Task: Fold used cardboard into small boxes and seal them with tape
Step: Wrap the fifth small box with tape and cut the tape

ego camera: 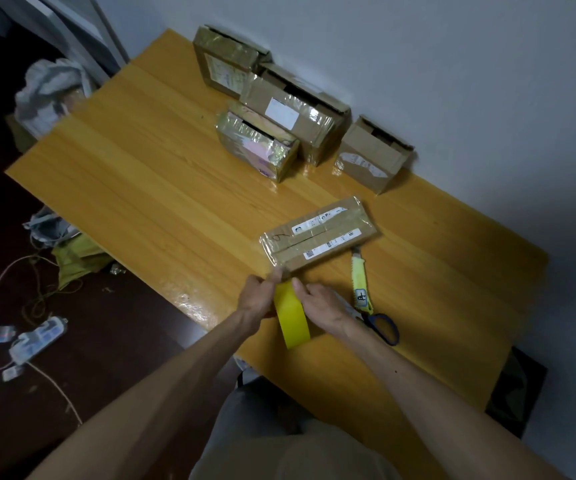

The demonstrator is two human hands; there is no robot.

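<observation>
A flat cardboard box [317, 233] with white labels and shiny tape lies on the wooden table [148, 188]. Just in front of its near corner, both hands hold a roll of yellow tape [291, 317] upright. My left hand [260, 296] grips the roll from the left, with its fingertips up by the box corner. From the other side, my right hand [321, 304] holds the roll, thumb at the top edge. Yellow-handled scissors with blue loops [366, 292] lie to the right of my right hand.
Several taped cardboard boxes [290, 109] stand against the white wall at the back of the table, one more [373, 154] to their right. On the dark floor at left lie power strips [37, 337], cords and crumpled bags [51, 91].
</observation>
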